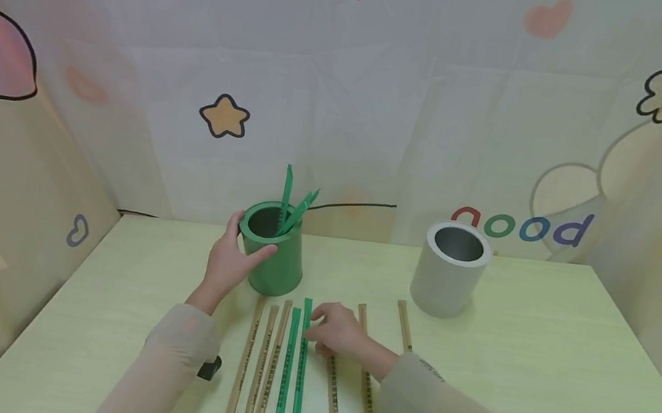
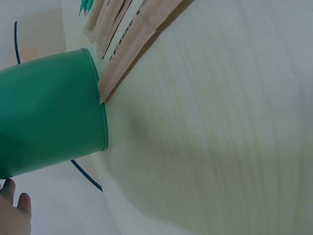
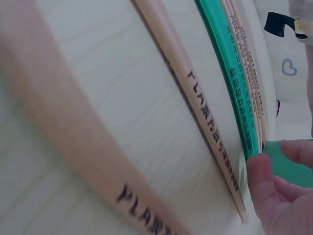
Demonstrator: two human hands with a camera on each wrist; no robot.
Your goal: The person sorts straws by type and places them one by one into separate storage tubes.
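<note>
My left hand [image 1: 225,263] holds the green cup [image 1: 287,265] by its side, fingers at the rim and thumb across the front. Two green wrapped straws [image 1: 286,191] stand in that cup. My right hand [image 1: 337,329] is over the upper end of a green wrapped straw [image 1: 300,386] lying on the table. Its thumb and finger are spread apart, and in the right wrist view one fingertip [image 3: 259,164] overlaps the end of the green straw [image 3: 234,78]. Another green straw [image 1: 285,376] lies just left of it.
Several brown wrapped straws [image 1: 240,375] lie lengthwise on the table [image 1: 543,362], on both sides of the green ones. A white cup [image 1: 447,279] stands at the back right. Behind the table hangs a printed curtain [image 1: 390,99].
</note>
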